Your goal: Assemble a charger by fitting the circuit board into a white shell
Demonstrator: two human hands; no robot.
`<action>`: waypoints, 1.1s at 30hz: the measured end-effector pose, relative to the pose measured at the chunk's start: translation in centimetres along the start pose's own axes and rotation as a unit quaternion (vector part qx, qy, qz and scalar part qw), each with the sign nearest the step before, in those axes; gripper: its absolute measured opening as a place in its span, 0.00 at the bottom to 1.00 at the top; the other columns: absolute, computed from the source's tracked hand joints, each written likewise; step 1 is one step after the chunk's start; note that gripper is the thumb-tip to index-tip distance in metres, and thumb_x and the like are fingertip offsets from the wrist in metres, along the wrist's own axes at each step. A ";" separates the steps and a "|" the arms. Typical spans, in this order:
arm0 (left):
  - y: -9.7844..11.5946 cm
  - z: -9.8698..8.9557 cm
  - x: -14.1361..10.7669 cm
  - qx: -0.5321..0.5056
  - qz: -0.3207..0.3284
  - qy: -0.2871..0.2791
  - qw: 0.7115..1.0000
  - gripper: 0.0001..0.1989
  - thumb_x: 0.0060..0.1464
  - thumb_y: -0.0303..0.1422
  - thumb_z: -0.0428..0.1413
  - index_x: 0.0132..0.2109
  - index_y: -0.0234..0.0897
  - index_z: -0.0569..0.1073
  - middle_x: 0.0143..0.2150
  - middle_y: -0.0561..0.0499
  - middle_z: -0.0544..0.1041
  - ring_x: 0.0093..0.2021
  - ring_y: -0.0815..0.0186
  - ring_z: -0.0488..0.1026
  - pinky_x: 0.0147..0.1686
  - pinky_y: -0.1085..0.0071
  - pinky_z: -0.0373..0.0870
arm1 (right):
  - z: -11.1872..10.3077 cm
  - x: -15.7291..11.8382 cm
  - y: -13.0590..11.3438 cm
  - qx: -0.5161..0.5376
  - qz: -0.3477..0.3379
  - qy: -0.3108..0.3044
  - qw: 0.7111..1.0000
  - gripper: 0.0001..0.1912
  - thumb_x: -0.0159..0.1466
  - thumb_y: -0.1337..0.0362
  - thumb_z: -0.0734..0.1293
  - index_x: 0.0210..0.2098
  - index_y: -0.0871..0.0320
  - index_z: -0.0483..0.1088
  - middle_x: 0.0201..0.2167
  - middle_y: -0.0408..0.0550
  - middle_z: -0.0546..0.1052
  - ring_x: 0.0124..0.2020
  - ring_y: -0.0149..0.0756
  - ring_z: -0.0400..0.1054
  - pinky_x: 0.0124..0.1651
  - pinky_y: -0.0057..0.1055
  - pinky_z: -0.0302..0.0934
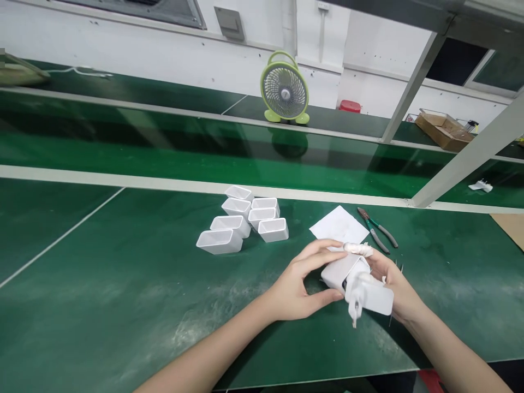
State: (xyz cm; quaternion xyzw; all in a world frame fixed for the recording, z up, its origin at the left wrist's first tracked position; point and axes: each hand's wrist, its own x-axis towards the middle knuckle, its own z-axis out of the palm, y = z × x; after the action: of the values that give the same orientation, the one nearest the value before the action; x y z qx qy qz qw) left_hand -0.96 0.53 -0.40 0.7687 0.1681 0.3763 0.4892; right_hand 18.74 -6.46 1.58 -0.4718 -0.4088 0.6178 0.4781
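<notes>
Both hands low over the green desk (123,305), near its front edge, holding one white charger between them.

Left hand (297,289): fingers curled, thumb below and fingers above, clamped on the white shell (338,270), the open box-shaped half. Right hand (395,289): closed around the plug half (370,297), with the two round pins pointing down and toward the camera. A wrapped or taped fingertip rests on top of the shell. The two halves touch, plug half partly seated in the shell's mouth, slightly skewed. Can't tell how deep it sits.

Key relation: the shell's long axis runs from upper left to lower right, in line with the plug half. So the halves meet along that axis, left hand at the far-left end, right hand at the near-right end. Neither hand is nearer; the part sits between them.

All placed relative to the charger:
- Just behind it, a white paper sheet (339,224) flat on the desk, partly under the fingers.
- Behind and right, green-handled pliers (376,229), beside the sheet.
- Behind and left, a cluster of empty white shells (241,221), seven or so, open mouths facing front-left, touching each other.
- Farther back, the conveyor belt (164,147), glossy green.
- Beyond the belt, a small green fan (284,87), upright, facing this way.
- Far back right, a cardboard box (444,131) and a slanted frame post (470,158).
- Far right by the post, one small white part on the belt, too small to identify.
</notes>
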 end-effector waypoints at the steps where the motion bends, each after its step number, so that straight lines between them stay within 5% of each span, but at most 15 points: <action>1: 0.1 0.2 0.0 0.011 -0.033 0.025 0.999 0.26 0.51 0.35 0.63 0.58 0.44 0.70 0.58 0.42 0.70 0.53 0.55 0.72 0.52 0.59 0.72 | 0.1 0.1 0.0 0.014 0.005 0.026 1.000 0.27 0.54 0.58 0.77 0.52 0.50 0.70 0.53 0.53 0.75 0.52 0.45 0.72 0.55 0.43 0.66; 6: 0.8 1.3 0.0 0.002 -0.162 0.019 0.987 0.28 0.47 0.35 0.63 0.56 0.38 0.68 0.40 0.48 0.76 0.37 0.62 0.74 0.39 0.66 0.74 | 0.8 0.3 0.4 0.053 -0.015 0.104 0.993 0.38 0.44 0.62 0.81 0.52 0.48 0.65 0.55 0.51 0.73 0.54 0.46 0.69 0.53 0.42 0.66; 11: 1.0 2.0 0.0 -0.043 -0.206 0.038 0.977 0.19 0.51 0.32 0.57 0.51 0.37 0.71 0.48 0.45 0.77 0.40 0.61 0.76 0.40 0.67 0.73 | 1.8 0.5 0.9 0.043 -0.004 0.104 0.994 0.37 0.45 0.58 0.80 0.50 0.49 0.62 0.53 0.52 0.74 0.52 0.46 0.70 0.52 0.42 0.67; 16: 1.7 1.7 0.3 -0.083 -0.188 0.032 0.978 0.16 0.51 0.33 0.57 0.49 0.35 0.71 0.47 0.45 0.75 0.40 0.63 0.75 0.41 0.68 0.73 | 1.5 -0.1 1.0 -0.076 -0.090 0.104 0.988 0.44 0.52 0.54 0.76 0.61 0.47 0.51 0.56 0.54 0.70 0.53 0.45 0.69 0.53 0.44 0.67; 20: 3.5 1.4 -0.2 -0.155 -0.218 -0.009 0.963 0.19 0.53 0.35 0.58 0.52 0.37 0.66 0.39 0.49 0.74 0.33 0.67 0.73 0.36 0.69 0.74 | 0.4 -3.5 1.4 -0.325 -0.210 0.096 0.917 0.46 0.54 0.61 0.76 0.65 0.50 0.50 0.63 0.57 0.63 0.61 0.50 0.62 0.61 0.49 0.59; 24: 4.8 1.3 -2.8 -0.114 -0.245 -0.062 0.961 0.23 0.55 0.36 0.58 0.56 0.42 0.62 0.40 0.49 0.74 0.36 0.65 0.74 0.38 0.67 0.74 | 0.4 -7.0 4.3 -0.429 -0.286 0.076 0.853 0.34 0.60 0.71 0.67 0.64 0.52 0.54 0.56 0.56 0.72 0.57 0.48 0.68 0.58 0.46 0.65; 28: 4.4 2.6 -6.4 0.025 -0.232 0.047 0.971 0.34 0.49 0.40 0.63 0.61 0.43 0.60 0.58 0.42 0.68 0.56 0.53 0.68 0.54 0.56 0.68 | 1.5 -8.0 7.5 -0.476 -0.295 0.082 0.824 0.33 0.61 0.74 0.61 0.64 0.52 0.56 0.49 0.52 0.76 0.51 0.47 0.72 0.51 0.43 0.71; 33: 4.0 6.1 -8.2 0.024 -0.211 0.165 0.963 0.23 0.58 0.44 0.56 0.57 0.41 0.65 0.54 0.43 0.72 0.52 0.55 0.71 0.51 0.59 0.70 | 2.1 -7.6 8.1 -0.473 -0.281 0.083 0.831 0.33 0.62 0.74 0.60 0.65 0.49 0.54 0.50 0.50 0.76 0.49 0.44 0.72 0.47 0.38 0.72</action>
State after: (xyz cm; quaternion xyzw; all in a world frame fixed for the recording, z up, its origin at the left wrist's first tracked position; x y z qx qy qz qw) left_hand -2.25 -10.28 -1.74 0.6547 0.4138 0.3818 0.5044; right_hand 15.82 -15.71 -4.22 -0.5546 -0.7247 0.1472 0.3816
